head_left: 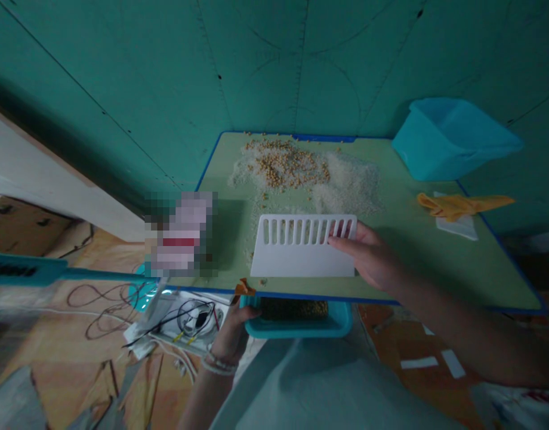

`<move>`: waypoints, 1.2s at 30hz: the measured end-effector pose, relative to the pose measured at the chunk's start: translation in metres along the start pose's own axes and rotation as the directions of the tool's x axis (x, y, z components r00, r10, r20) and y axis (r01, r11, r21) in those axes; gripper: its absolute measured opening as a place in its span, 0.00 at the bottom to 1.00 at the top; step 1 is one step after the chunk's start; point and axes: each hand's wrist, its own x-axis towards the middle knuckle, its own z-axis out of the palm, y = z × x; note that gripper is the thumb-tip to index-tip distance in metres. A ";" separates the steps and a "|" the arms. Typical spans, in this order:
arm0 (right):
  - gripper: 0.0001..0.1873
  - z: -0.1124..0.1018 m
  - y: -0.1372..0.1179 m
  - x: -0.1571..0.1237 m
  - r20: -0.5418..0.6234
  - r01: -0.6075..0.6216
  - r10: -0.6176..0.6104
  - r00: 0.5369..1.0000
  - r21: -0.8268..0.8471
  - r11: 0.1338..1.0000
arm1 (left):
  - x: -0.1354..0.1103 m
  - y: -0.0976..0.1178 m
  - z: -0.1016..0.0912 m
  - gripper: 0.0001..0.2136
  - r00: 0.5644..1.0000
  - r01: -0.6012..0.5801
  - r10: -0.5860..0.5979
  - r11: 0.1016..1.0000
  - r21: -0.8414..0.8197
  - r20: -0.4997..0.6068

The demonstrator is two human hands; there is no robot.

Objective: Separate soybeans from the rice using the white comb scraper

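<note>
My right hand [370, 257] grips the right end of a white slotted scraper [301, 254] that stands on its edge near the front of a green table [418, 251]. My left hand [232, 334] holds a teal tray [301, 322] just under the table's front edge; the tray has grains in it. Beyond the scraper lies a spread of white rice [350, 185] mixed with a heap of yellow-brown beans [287, 164].
A teal tub [449, 140] sits at the table's back right, with an orange cloth [462, 204] on white paper beside it. A blurred-out object [180, 236] stands at the table's left edge. Cables and a white box [185, 319] lie on the floor below.
</note>
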 end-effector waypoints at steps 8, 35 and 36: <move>0.09 0.002 0.003 -0.004 0.023 -0.009 0.010 1.000 -0.043 0.999 | -0.003 0.002 0.005 0.24 0.999 -0.013 0.012 1.000 -0.018 -0.030; 0.08 -0.002 0.005 -0.011 0.011 -0.066 0.066 0.998 -0.035 0.997 | 0.000 0.000 0.002 0.19 0.999 0.019 -0.019 1.000 -0.002 -0.046; 0.09 -0.002 0.005 -0.011 0.008 -0.072 0.073 0.997 -0.037 0.997 | 0.001 0.000 0.002 0.19 0.999 0.018 -0.018 1.000 -0.007 -0.047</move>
